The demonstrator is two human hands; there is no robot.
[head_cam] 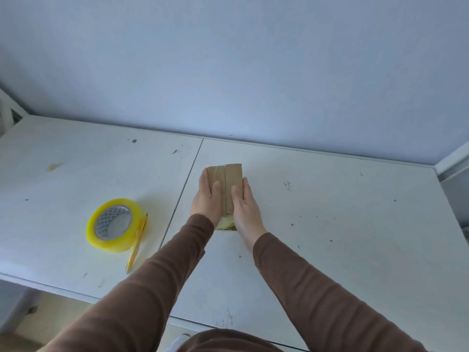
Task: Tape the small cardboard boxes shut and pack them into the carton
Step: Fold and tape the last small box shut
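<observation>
A small brown cardboard box (pixel 229 184), taped along its centre seam, sits between the left hand (pixel 206 196) and right hand (pixel 245 203), both gripping its sides with thumbs on top.

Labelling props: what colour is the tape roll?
Translucent yellow, grey patterned core; the tape roll shows in the head view.
</observation>
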